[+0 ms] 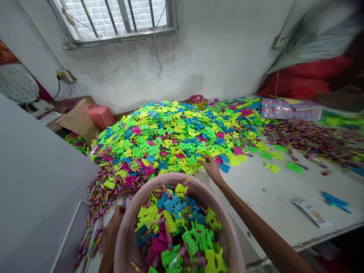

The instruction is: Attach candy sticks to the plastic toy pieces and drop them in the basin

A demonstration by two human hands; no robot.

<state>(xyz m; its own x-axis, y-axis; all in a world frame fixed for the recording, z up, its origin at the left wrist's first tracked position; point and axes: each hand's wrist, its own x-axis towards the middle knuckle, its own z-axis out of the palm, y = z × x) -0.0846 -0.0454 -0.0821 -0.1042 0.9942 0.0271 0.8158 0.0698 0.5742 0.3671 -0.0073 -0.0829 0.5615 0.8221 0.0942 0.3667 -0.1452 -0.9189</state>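
Observation:
My left hand (pixel 114 224) grips the left rim of a pink plastic basin (pixel 125 231) held close below me. The basin holds several bright plastic pieces in green, yellow, blue and pink, with a few thin candy sticks. My right hand (pixel 211 167) reaches forward over the basin's far rim. Its fingers rest spread on the near edge of a big heap of the same coloured plastic pieces (pixel 170 136) on the white table (pixel 270 193).
Wrapped candy sticks (pixel 307 138) lie scattered at the right and along the heap's left edge. A small packet (pixel 311 213) and blue pieces (pixel 335 200) lie near the table's front edge. Printed cards (pixel 287 109), a cardboard box (pixel 76 117) and a pink container (pixel 101 115) stand behind.

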